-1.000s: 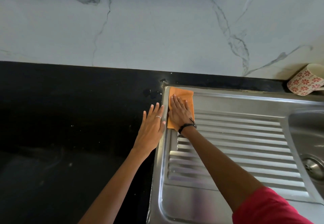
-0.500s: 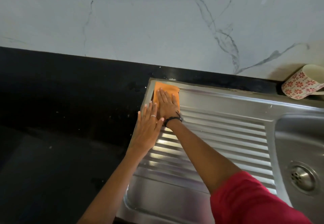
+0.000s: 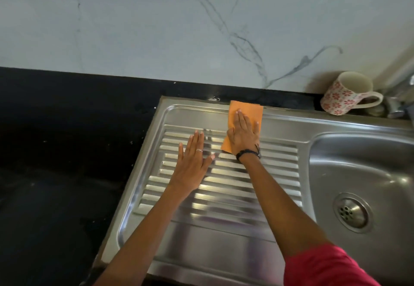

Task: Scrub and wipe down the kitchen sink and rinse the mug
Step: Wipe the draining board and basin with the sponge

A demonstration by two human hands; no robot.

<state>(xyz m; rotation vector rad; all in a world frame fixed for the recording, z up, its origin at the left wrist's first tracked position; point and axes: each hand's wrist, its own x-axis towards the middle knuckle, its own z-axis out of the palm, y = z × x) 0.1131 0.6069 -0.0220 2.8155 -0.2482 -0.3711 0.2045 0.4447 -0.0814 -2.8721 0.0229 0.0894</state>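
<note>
A person's right hand (image 3: 243,134) presses flat, fingers spread, on an orange cleaning cloth (image 3: 246,112) at the back edge of a stainless-steel sink's (image 3: 291,124) ribbed drainboard (image 3: 224,180); palm pins the cloth rather than pinching it, so no closed grip. The left hand (image 3: 192,162) lies open & flat on the ribs just beside, holding nothing, apparently bracing. The cloth overlaps the raised rear rim, its far corner touching the black countertop (image 3: 67,140) strip below the marble-look backsplash (image 3: 156,28). The floral mug (image 3: 346,94) stands on the counter at the sink's back right corner, near the tap base (image 3: 396,106), well apart from both hands; not yet rinsed, by the look of it. The basin (image 3: 358,173) w/ its drain strainer (image 3: 351,213) sits to the right, looks dry.

Risks, as a judgement: a flat-palm hold can let the cloth bunch or slide off when crossing the ribs, leaving grooves unwiped; a long sweep rightward along the rear rim could clip the mug & knock it into the basin; the bracing hand may slip if the steel is wet.
</note>
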